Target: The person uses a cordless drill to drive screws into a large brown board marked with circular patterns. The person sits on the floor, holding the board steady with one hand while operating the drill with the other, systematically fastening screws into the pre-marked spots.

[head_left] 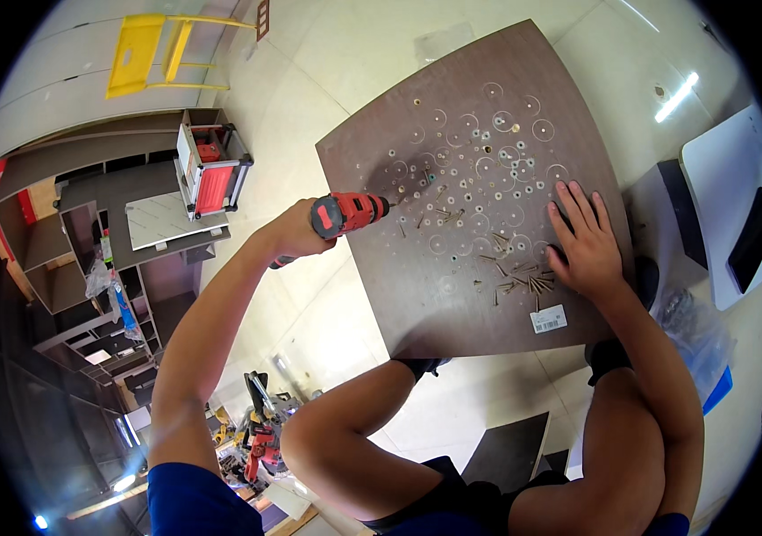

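Observation:
My left hand (294, 230) is wrapped round the grip of a red and black cordless drill (351, 213). The drill's chuck points right, over the left part of a brown board (372, 295). Whether its bit touches the board I cannot tell. Flat on the board's right side, fingers spread, lies my right hand (588, 241). Loose screws (537, 282) are heaped beside it, and a few more lie toward the middle. Many drilled holes and pale circle marks cover the board. A white label (548, 319) sits near its front edge.
At the left stand grey cabinet frames (131, 205) and a red-and-white case (211, 170). A yellow step stool (144, 58) is at the far left. Power tools (260, 447) lie on the floor by my left knee. On the right, a phone (752, 234) rests on a white surface (711, 170).

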A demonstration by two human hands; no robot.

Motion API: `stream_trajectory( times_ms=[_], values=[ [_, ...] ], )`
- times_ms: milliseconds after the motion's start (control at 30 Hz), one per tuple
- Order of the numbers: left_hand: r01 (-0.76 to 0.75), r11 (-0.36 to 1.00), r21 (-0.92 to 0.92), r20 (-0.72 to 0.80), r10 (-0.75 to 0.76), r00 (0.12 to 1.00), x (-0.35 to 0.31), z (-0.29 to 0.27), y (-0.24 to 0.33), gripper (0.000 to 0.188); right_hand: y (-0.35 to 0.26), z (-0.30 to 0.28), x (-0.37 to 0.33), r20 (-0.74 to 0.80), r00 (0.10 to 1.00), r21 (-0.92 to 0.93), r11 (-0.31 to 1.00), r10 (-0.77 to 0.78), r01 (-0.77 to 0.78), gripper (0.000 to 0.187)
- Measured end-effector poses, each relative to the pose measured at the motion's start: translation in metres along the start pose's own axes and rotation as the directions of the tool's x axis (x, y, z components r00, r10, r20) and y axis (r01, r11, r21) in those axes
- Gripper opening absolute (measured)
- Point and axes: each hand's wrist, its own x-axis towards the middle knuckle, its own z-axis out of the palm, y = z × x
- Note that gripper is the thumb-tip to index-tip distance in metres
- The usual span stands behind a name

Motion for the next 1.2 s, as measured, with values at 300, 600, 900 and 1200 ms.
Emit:
stream_trajectory(
  times_ms=[300, 600, 900, 1200],
  values=[
    [-0.039, 0.999, -0.025, -0.019, 0.038, 0.999, -0.011, 0.001, 0.007, 0.036, 0.001, 0.001, -0.001, -0.013, 1.0, 0.009, 1.0, 0.003, -0.003, 0.064],
    [0.104, 0.979, -0.178, 0.064, -0.094, 0.994, -0.025, -0.005, 0.013, 0.045, 0.001, 0.001, 0.0, -0.021, 1.0, 0.043, 0.999, 0.007, -0.006, 0.063],
    [0.071, 0.924, -0.377, -0.034, -0.09, 0.995, -0.022, -0.005, 0.009, 0.052, 0.004, 0.0, 0.0, -0.026, 1.0, 0.037, 0.999, 0.006, -0.005, 0.063],
    [0.049, 0.909, -0.414, -0.061, -0.082, 0.995, 0.004, 0.01, -0.005, 0.053, 0.003, -0.002, 0.001, -0.018, 1.0, 0.041, 0.999, 0.009, -0.008, 0.064]
  ],
)
